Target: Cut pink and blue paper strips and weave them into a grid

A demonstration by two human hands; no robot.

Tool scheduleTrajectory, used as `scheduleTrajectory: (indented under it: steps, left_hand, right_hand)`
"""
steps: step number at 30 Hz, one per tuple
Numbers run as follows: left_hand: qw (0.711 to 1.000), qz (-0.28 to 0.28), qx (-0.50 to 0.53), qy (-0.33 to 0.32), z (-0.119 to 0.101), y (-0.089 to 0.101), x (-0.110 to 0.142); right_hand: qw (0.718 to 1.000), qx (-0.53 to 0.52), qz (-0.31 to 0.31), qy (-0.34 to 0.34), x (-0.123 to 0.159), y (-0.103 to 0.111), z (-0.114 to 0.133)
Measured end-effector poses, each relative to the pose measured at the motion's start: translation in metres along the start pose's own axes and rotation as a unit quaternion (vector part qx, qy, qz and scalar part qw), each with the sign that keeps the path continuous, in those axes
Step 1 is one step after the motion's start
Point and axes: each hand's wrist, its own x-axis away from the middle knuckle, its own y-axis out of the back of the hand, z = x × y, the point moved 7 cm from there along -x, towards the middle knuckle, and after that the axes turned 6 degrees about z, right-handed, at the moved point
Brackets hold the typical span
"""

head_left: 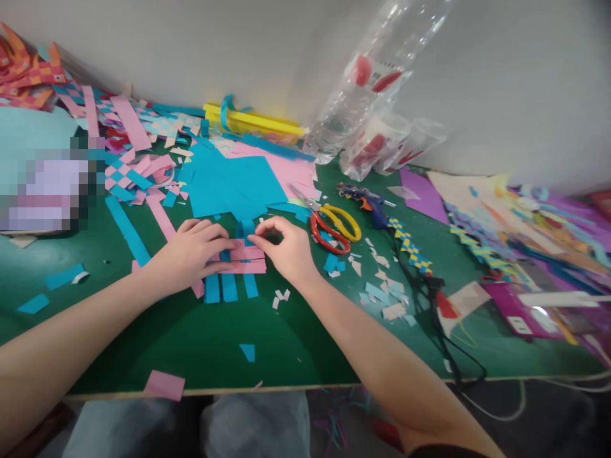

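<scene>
Pink and blue paper strips (245, 267) lie interlaced on the green table in front of me. My left hand (191, 251) covers their left ends, thumb and index finger closed about the pink strips. From the right, my right hand (286, 248) pinches a blue paper strip (247, 228) at the upper edge of the weave, thumb and index finger together. The lower ends of several blue strips (229, 289) stick out towards me. Just beyond my hands lies a blue paper sheet (233, 181). Scissors (337, 229) with red and yellow handles rest right of my right hand.
A glue gun (375, 207) with a black cord (420, 286) lies to the right. Behind it stand a plastic bottle (367, 83) and plastic cups (377, 143). Woven paper pieces (128, 175) are heaped at the left. Paper scraps (389, 296) are scattered about the green table (200, 350).
</scene>
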Motion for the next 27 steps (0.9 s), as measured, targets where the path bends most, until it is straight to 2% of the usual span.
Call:
scheduleTrajectory:
  steps: [5, 12, 20, 27]
  left_hand:
    - [1.000, 0.003, -0.001, 0.007, 0.000, 0.000, 0.000]
    - [1.000, -0.005, -0.010, 0.002, -0.001, 0.000, 0.000]
    - [1.000, 0.003, -0.014, 0.000, 0.001, -0.002, 0.001]
    - [1.000, 0.000, 0.003, 0.009, -0.001, 0.003, -0.001]
  right_hand:
    - [0.999, -0.012, 0.042, -0.027, -0.002, -0.006, -0.004]
    - [0.997, 0.025, 0.066, -0.011, -0.002, -0.009, 0.000]
    - [0.993, -0.041, 0.113, 0.003, -0.002, -0.014, 0.003]
    - [0.993, 0.028, 0.111, 0.025, 0.000, -0.012, 0.009]
